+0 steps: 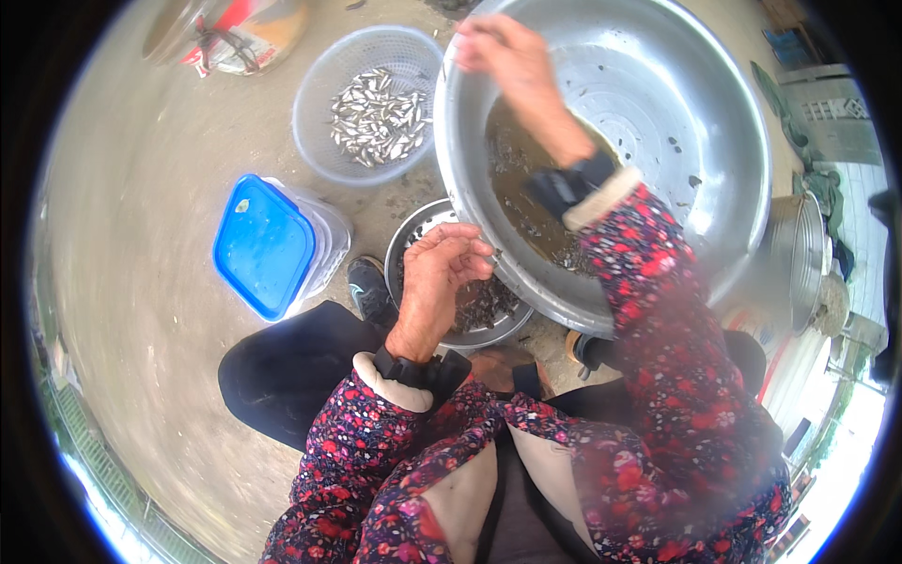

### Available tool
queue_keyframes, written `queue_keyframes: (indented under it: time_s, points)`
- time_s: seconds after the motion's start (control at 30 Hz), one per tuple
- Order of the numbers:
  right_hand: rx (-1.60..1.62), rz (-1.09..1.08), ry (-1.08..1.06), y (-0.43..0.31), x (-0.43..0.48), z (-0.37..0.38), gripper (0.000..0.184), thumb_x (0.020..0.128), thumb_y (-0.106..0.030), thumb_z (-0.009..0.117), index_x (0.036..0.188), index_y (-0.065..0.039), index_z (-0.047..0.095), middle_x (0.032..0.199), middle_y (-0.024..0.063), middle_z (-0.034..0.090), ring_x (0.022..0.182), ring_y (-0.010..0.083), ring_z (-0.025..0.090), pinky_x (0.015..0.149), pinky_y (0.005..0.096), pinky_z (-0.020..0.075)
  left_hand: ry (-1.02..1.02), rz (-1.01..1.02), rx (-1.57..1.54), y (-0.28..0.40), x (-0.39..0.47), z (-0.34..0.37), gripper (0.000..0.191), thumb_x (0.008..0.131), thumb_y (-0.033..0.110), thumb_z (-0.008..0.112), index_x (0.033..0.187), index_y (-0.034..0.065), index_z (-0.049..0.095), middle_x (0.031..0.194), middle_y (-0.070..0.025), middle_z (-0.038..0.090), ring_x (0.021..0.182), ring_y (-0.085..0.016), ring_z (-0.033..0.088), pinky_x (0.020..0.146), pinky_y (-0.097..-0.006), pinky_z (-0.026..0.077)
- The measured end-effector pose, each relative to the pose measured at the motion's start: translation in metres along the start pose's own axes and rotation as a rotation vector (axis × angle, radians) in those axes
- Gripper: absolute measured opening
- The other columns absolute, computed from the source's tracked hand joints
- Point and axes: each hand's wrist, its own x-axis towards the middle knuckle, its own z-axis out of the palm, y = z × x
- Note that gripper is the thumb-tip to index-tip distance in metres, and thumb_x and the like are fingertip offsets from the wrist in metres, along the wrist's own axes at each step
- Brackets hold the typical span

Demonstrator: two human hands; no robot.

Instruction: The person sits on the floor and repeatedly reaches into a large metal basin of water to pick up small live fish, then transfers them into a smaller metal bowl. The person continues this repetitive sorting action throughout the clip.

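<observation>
A large metal basin lies tilted before me, with murky brown water, small fish and dark bits pooled at its near left side. My right hand, blurred, is raised over the basin's far left rim with its fingers bunched; anything in them is too unclear to tell. My left hand is curled at the basin's near rim, above a smaller metal pan of small dark bits. Its fingertips may pinch something tiny. Left of the basin, a whitish plastic colander holds a heap of small silvery fish.
A clear plastic tub with a blue lid stands on the concrete floor at left. A plastic container is at the top left. My shoe is beside the pan. Metal pots and a white bucket stand at right.
</observation>
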Motion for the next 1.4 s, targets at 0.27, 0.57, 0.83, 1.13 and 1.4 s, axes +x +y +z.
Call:
queue_keyframes:
  time_s: [0.27, 0.57, 0.83, 1.13, 1.4]
  points:
    - [0.065, 0.061, 0.065, 0.049, 0.044, 0.012, 0.026, 0.086, -0.014, 0.055, 0.107, 0.000, 0.060, 0.097, 0.0143, 0.064, 0.082, 0.0182, 0.065, 0.069, 0.0267, 0.0527, 0.032, 0.020, -0.007, -0.002, 0.002, -0.008, 0.017, 0.083, 0.004, 0.047, 0.096, -0.0023, 0.057, 0.077, -0.0136, 0.064, 0.060, -0.018, 0.061, 0.060, -0.0272, 0.051]
    - [-0.211, 0.469, 0.052, 0.056, -0.060, -0.214, 0.023, 0.085, -0.008, 0.054, 0.104, 0.003, 0.060, 0.086, 0.0136, 0.066, 0.076, 0.0171, 0.066, 0.067, 0.0266, 0.0549, -0.092, 0.017, 0.113, -0.018, 0.012, 0.003, 0.019, 0.086, 0.007, 0.047, 0.101, -0.0024, 0.053, 0.084, -0.0126, 0.063, 0.067, -0.018, 0.060, 0.065, -0.0283, 0.051]
    - [-0.078, 0.820, 0.016, 0.109, -0.170, -0.216, 0.020, 0.085, -0.008, 0.052, 0.095, 0.007, 0.061, 0.077, 0.0165, 0.065, 0.064, 0.0200, 0.066, 0.057, 0.0282, 0.0560, -0.072, -0.002, 0.199, -0.034, 0.017, 0.022, 0.018, 0.085, 0.007, 0.047, 0.098, -0.0023, 0.055, 0.081, -0.0128, 0.062, 0.064, -0.018, 0.059, 0.064, -0.0293, 0.050]
    - [-0.487, 0.656, -0.172, 0.157, -0.141, -0.113, 0.018, 0.076, -0.012, 0.059, 0.088, 0.000, 0.066, 0.086, 0.0183, 0.066, 0.079, 0.0276, 0.066, 0.068, 0.0319, 0.0546, -0.025, -0.008, 0.184, -0.036, 0.022, 0.016, 0.018, 0.084, 0.006, 0.047, 0.098, -0.0034, 0.055, 0.080, -0.0138, 0.063, 0.063, -0.019, 0.060, 0.063, -0.0292, 0.051]
    - [-0.698, 0.456, -0.322, 0.176, -0.133, -0.096, 0.016, 0.074, -0.014, 0.059, 0.083, -0.005, 0.069, 0.078, 0.0162, 0.066, 0.074, 0.0254, 0.067, 0.071, 0.0336, 0.0529, -0.033, -0.042, 0.186, -0.039, 0.028, 0.020, 0.018, 0.084, 0.005, 0.047, 0.097, -0.0032, 0.056, 0.081, -0.0140, 0.063, 0.063, -0.018, 0.060, 0.063, -0.0289, 0.051]
